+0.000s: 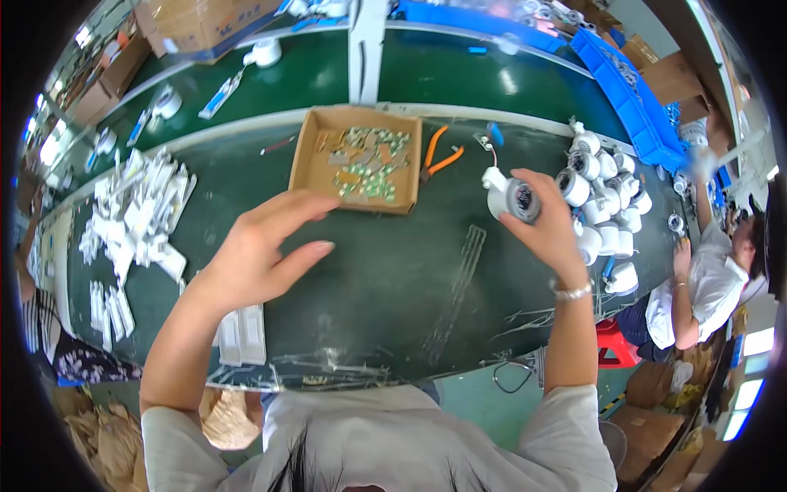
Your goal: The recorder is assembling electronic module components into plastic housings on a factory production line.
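My right hand [544, 220] grips a white round lamp head [507, 197] with a dark centre; a thin wire runs from it to a small circuit piece [484, 144]. Fingers apart and holding nothing, my left hand [266, 246] hovers near the front left corner of a cardboard tray [307, 176]. Small green and brown circuit boards [369, 176] lie in that tray. Just right of it rest orange-handled cutters [443, 156]. A pile of similar white lamp heads [602, 193] sits right of my right hand.
White plastic strips [135, 213] are heaped at the left, with flat white covers [243, 336] near the front edge. Beyond the table, a green conveyor [311, 74] carries lamp parts. A blue bin [627, 98] stands far right. A co-worker [705, 279] sits at the right.
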Tool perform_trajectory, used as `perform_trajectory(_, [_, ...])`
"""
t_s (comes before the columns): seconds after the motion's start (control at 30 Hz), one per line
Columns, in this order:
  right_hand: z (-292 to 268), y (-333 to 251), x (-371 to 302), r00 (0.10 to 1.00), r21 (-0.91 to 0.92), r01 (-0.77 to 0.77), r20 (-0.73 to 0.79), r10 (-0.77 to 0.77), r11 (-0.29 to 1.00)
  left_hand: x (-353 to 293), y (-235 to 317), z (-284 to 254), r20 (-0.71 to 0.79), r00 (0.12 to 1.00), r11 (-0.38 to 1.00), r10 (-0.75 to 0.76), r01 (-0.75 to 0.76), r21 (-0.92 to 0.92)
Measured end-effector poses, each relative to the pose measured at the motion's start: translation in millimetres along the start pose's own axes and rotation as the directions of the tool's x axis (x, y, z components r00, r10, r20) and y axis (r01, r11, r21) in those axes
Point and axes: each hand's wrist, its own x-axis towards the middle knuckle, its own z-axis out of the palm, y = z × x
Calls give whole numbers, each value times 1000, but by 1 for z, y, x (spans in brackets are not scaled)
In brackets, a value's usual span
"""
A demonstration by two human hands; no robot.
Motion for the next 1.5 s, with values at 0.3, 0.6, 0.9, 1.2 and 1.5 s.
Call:
perform_trajectory(0.3, [-25,-74,-29,933,541,-46,323,-157,840,-17,24,44,-43,999,975,-27,17,-220])
perform_trajectory(0.6, [15,-98,-45,914,759,39,235,-330,650,-75,37,72,286,919,318,-272,366,-874])
perform_trajectory(0.9, [22,-116,-49,881,818,46,237,-409,574,-100,29,70,252,931,334,-263,333,-882])
perform_trajectory(1.2, [29,-125,-51,878,839,163,117,-464,519,-105,27,68,237,956,403,-174,289,-868])
perform_trajectory(1.5, [5,-134,-47,668,845,334,100,-738,417,-109,43,55,71,997,565,40,36,-824])
